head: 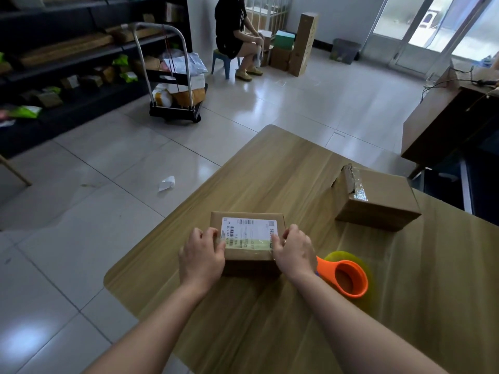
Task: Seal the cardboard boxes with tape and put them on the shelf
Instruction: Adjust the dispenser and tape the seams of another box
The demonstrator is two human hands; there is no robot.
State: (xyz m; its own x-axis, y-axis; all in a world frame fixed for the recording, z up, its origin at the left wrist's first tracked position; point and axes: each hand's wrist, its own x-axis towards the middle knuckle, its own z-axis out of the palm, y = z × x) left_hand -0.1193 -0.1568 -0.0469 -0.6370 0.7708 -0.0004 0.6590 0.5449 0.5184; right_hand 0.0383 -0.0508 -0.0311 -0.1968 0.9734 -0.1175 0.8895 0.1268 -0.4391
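Nearest the camera, two bare forearms reached forward over a wood-grain worktop [270, 171]. The left hand [201, 259] had its grip clamped round the left end of a small cardboard box [249, 256], fingers curled over the edge. The right hand [294, 252] gripped the right end the same way, with its thumb pressed on top. The box sat flat on the worktop between the hands, with its white shipping label [248, 229] facing up. A strip of clear, yellowish tape [248, 244] ran across the top from one hand to the other, covering the lower part of the label.

Just right of the right wrist lay an orange tape dispenser [348, 276], untouched, with a yellowish roll. Further back on the right stood a second box [378, 201], larger, with shiny tape along its top and a ragged, torn upper corner; whether it was properly closed could not be told.

Judging by this, the small box looked taped or nearly so, with the hands pressing the strip down. Neither box had reached the shelf.

Beyond the worktop, a scrap of paper [167, 183] lay on the tiled floor. Further left stood a loaded trolley [175, 90], and behind it the dark shelf [67, 49] holding parcels. At the back a seated person [232, 31] sat on a low stool.
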